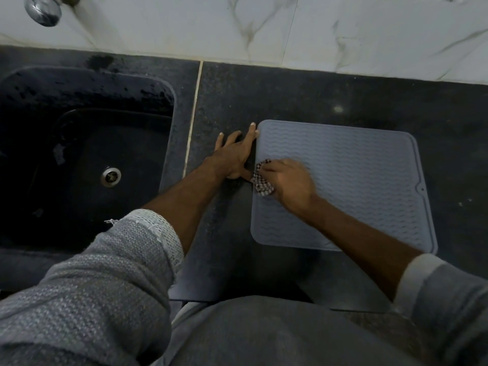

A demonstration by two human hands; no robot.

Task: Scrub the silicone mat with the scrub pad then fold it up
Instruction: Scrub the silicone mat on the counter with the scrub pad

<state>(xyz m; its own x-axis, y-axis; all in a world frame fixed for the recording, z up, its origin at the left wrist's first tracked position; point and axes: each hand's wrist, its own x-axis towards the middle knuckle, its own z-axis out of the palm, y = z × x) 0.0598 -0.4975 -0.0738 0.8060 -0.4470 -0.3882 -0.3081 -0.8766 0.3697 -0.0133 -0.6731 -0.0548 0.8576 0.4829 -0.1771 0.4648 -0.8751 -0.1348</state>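
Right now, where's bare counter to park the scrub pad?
Free: dark counter between the mat's far edge and the wall tiles; also the strip right of the mat. Crowded: the mat's left edge, where the left hand lies flat and the right hand presses the scrub pad.

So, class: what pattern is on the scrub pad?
A black-and-white check on the scrub pad under the right hand, seen in the head view.

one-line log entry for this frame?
phase: scrubbing | right hand: scrub pad on silicone mat | left hand: flat on countertop | mat: unfolded
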